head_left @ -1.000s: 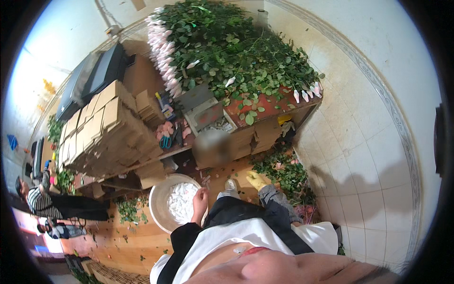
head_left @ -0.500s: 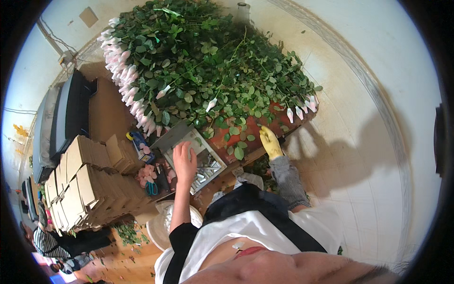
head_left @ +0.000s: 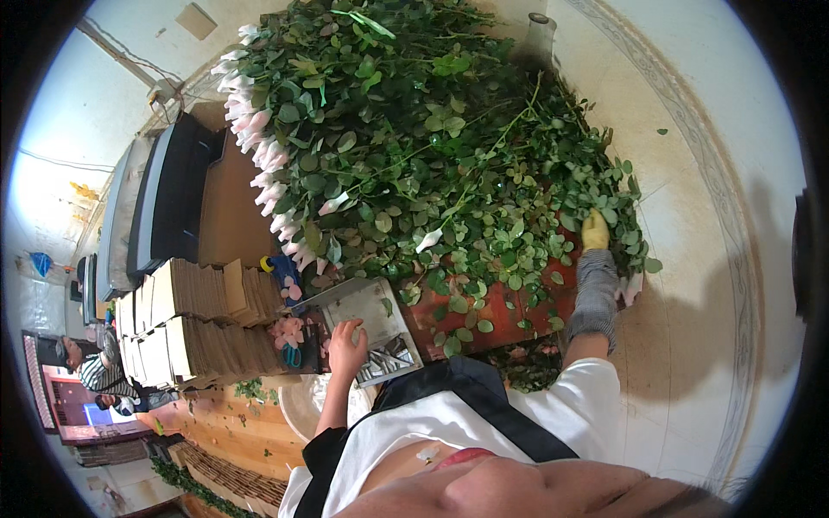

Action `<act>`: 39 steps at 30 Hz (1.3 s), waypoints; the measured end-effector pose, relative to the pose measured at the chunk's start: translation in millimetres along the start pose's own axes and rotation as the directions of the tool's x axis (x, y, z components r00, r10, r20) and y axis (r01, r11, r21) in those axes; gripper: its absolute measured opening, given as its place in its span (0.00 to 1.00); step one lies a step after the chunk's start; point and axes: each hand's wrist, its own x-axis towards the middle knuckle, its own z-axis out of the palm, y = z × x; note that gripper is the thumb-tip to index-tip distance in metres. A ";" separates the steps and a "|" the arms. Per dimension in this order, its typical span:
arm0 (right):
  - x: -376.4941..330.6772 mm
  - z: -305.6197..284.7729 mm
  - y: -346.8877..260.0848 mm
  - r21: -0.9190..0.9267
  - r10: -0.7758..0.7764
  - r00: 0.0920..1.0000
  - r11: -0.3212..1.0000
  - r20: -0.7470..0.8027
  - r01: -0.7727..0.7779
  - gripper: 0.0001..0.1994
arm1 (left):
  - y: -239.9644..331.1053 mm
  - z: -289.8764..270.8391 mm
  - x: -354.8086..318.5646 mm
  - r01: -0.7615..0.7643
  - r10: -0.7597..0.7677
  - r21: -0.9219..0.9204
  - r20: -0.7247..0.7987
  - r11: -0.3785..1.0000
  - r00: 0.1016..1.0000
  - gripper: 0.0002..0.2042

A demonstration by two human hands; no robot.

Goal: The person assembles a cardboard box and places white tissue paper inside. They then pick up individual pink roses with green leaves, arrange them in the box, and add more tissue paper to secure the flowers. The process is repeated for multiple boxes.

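My bare left hand (head_left: pixel 347 347) hovers at the left side of a shallow metal tray (head_left: pixel 404 325), its fingers loosely curved and apart, nothing seen in them. Small silvery pieces (head_left: pixel 384 363) lie in the tray's near part. My right hand (head_left: pixel 595 231), in a yellow glove with a grey checked sleeve, reaches into the leaves at the right end of a big heap of cut roses (head_left: pixel 432 164). Leaves cover its fingertips, so any grip is hidden. Pale pink wrapped rose heads (head_left: pixel 259 129) line the heap's left side; one such rose (head_left: pixel 429 240) lies on top.
Stacked flat cardboard (head_left: pixel 194 341) stands left of the tray, beside teal-handled scissors (head_left: pixel 292 355) and pink petals (head_left: pixel 287 331). A white tub (head_left: pixel 298 406) is below my left arm. A glass bottle (head_left: pixel 540 36) stands behind the heap. Another person (head_left: pixel 95 371) is at far left.
My right hand has moved right and away from me, from the red table edge into the leaves. My left hand stays by the tray, its fingers more curled. The view has shifted.
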 end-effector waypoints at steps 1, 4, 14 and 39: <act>12.4 -4.5 17.9 0.011 0.042 0.999 0.999 -0.002 -0.042 0.20 | 0.9 2.0 0.7 -0.007 0.007 -0.004 0.005 1.000 1.000 0.10; 24.2 7.2 -0.6 -0.114 0.143 0.981 0.985 0.131 -0.128 0.24 | 3.0 4.2 4.0 -0.012 0.012 -0.006 0.000 1.000 1.000 0.09; -186.8 138.4 -202.2 -0.466 -0.147 0.966 0.854 0.213 0.232 0.29 | 2.4 2.6 3.7 -0.052 0.051 -0.034 -0.013 0.998 0.999 0.08; -192.7 136.8 -309.9 -0.035 -0.414 0.899 0.906 0.139 0.423 0.30 | -17.9 -3.1 -3.0 -0.286 0.287 -0.076 0.007 0.955 0.958 0.09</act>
